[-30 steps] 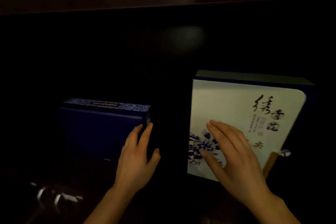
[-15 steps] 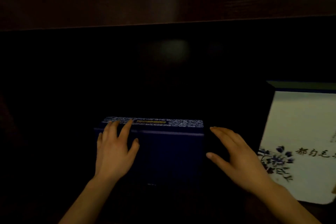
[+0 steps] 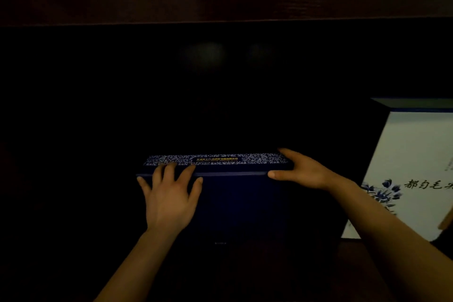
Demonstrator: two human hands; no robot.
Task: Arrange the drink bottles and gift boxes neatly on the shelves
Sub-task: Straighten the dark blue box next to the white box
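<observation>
Both hands are on the dark blue gift box (image 3: 235, 203), which stands on edge on the shelf (image 3: 269, 267) with its patterned narrow face up and its long axis running left to right. How far it sits from the shelf's front edge is lost in the dark. Left hand (image 3: 171, 200) lies flat and spread wide on the front face near the upper left corner, fingertips reaching the top edge. Right hand (image 3: 304, 171) brackets the upper right corner, thumb along the front top edge and fingers stretched past the end, straight rather than curled. The box lies directly ahead between the hands, each nearest its own end, so squaring it likely means a shared push. A white gift box (image 3: 414, 154) stands toward the shelf's right end, a dark gap between the two.
</observation>
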